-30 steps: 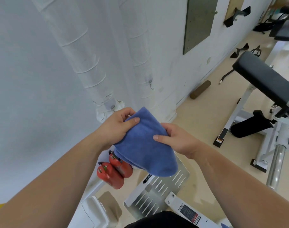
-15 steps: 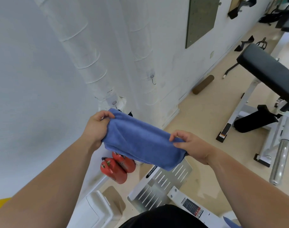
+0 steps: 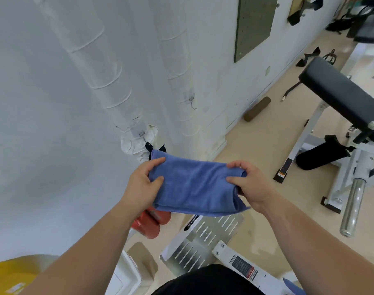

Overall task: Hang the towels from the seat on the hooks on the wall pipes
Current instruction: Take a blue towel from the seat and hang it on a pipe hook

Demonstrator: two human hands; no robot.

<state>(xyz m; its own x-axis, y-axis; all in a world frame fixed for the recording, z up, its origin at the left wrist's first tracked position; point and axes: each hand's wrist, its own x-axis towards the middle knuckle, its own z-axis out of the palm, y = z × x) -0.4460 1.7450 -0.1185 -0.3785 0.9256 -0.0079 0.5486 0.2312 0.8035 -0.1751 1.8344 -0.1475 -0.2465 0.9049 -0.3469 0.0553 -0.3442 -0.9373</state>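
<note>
A folded blue towel (image 3: 193,184) is stretched flat between my two hands in front of the wall. My left hand (image 3: 142,186) pinches its left end and my right hand (image 3: 248,184) grips its right end. Two white wrapped pipes run down the wall. The right pipe (image 3: 177,60) carries a small metal hook (image 3: 192,103), bare, above and beyond the towel. The left pipe (image 3: 101,67) has a small clip (image 3: 141,133) near its lower end, with a white cloth (image 3: 137,143) hanging beneath it. A corner of another blue towel (image 3: 293,287) shows at the bottom edge.
Red dumbbells (image 3: 151,222) lie on the floor under the towel, beside a slotted metal footplate (image 3: 205,235). A weight bench with a black pad (image 3: 339,96) and a chrome bar (image 3: 352,207) stands at the right. A brown roller (image 3: 257,109) lies along the wall base.
My hands have moved apart and spread the bunched towel out wide and flat. The view has shifted closer to the wall pipes.
</note>
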